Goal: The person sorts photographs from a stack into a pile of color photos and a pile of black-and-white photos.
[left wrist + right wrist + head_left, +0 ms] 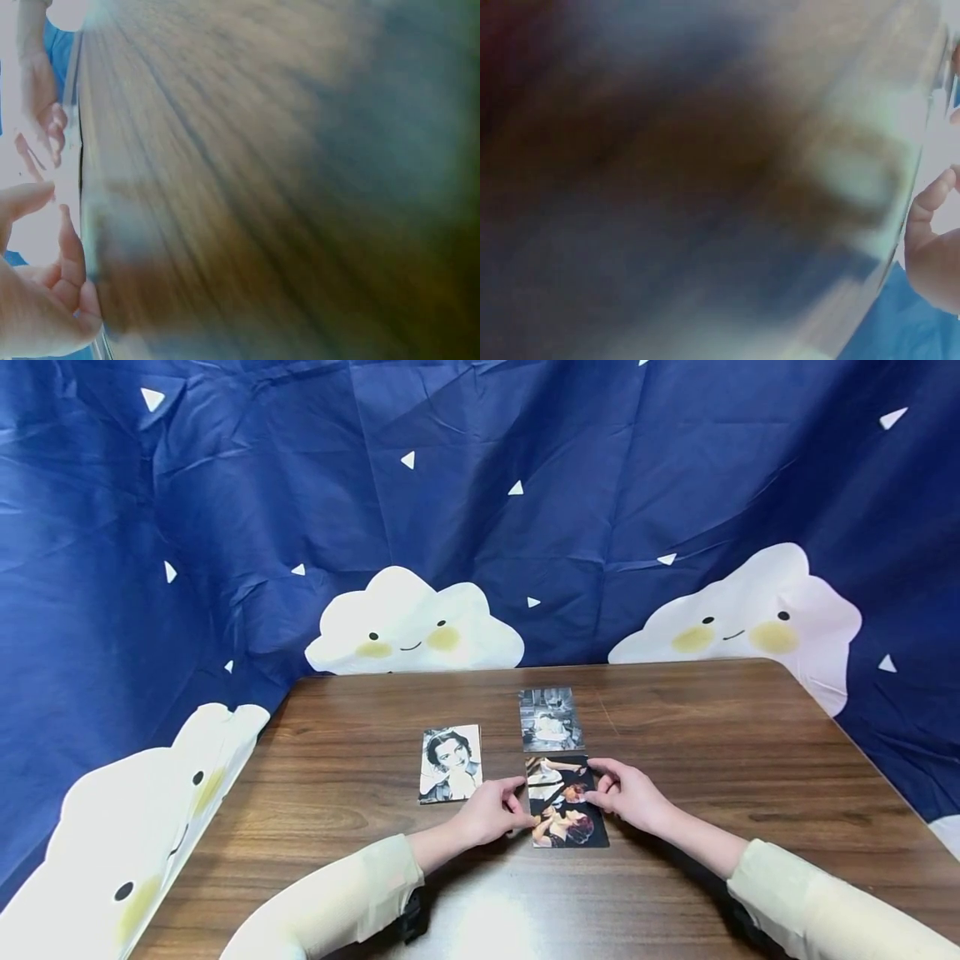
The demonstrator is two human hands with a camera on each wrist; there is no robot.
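Brown wood-grain tabletop (712, 718). From here, dark rectangular colour-photo card (562, 803) is just nearside of grey rectangular photo card (551, 720); left hand (486, 812) and right hand (636, 797) pinch opposite side edges. Probably light, thin, bendable, slick; best held by edges.

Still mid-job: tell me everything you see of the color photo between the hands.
The color photo is a rectangular print, apparently thin card, showing people sideways on a dark background. It looks unbent and roughly level; whether it lies fully on the table is unclear. The left hand holds its left edge, the right hand its right edge. The grey photo lies just beyond.
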